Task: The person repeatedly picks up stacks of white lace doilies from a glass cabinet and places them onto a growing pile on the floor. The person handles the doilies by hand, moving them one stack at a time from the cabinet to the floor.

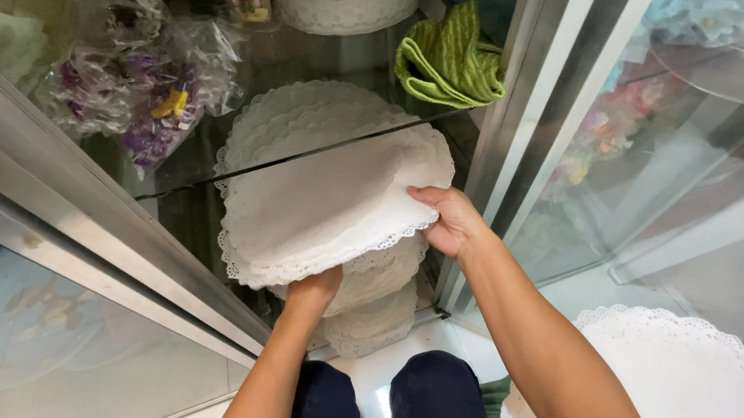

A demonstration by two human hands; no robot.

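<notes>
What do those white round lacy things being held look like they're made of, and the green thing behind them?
White doilies: likely thin matte paper, judging by punched scalloped lace edges and how the stack bends between the left hand and right hand. Green cloth: soft ribbed fabric, folded and slumped.

**Both hands on a stack of paper doilies**

At frame centre, the left hand (pixel 314 288) grips the lower edge of a stack of white lace-edged doilies (pixel 321 203), and the right hand (pixel 452 220) holds its right edge. More doilies (pixel 374 317) lie beneath. A folded green cloth (pixel 451 61) sits at upper centre, with plastic bags (pixel 126 69) at upper left.
</notes>
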